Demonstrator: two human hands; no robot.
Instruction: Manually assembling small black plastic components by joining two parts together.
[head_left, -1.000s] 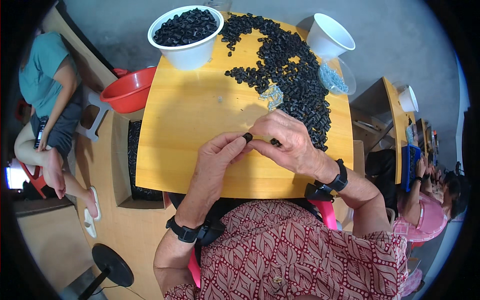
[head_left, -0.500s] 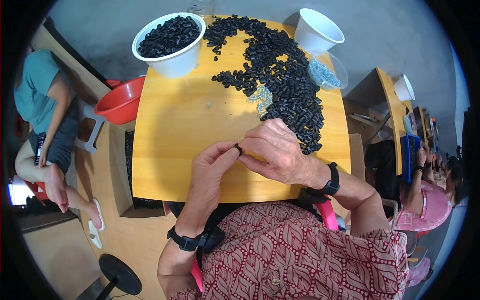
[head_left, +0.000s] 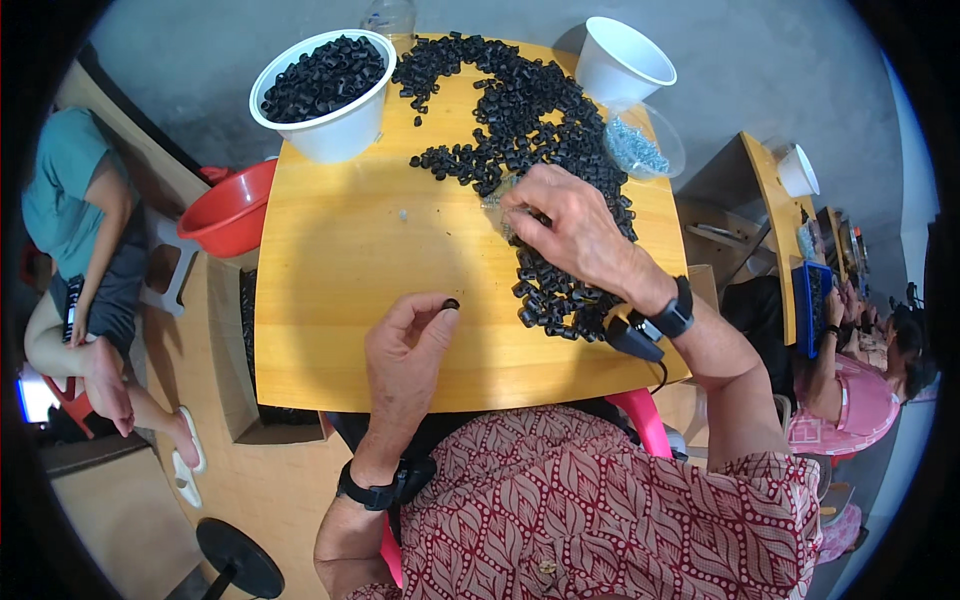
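Note:
Over the near middle of the wooden table, my left hand pinches a small black plastic ring between thumb and fingertips. My right hand is farther forward, thumb and fingers curled together at a little heap of shiny silvery pieces. Whatever lies between those fingertips is hidden. Around and beyond this hand spreads a large pile of small black plastic rings, some of them under the wrist.
A white bucket full of black pieces stands far left, a white bucket far right. Beside the latter, a clear tub holds silvery pieces. A red basin is left of the table. Other people sit on both sides.
My hands have parted. The right one has moved forward to the silvery heap, while the left stays near the table's front, a little lower and left, still pinching the black ring.

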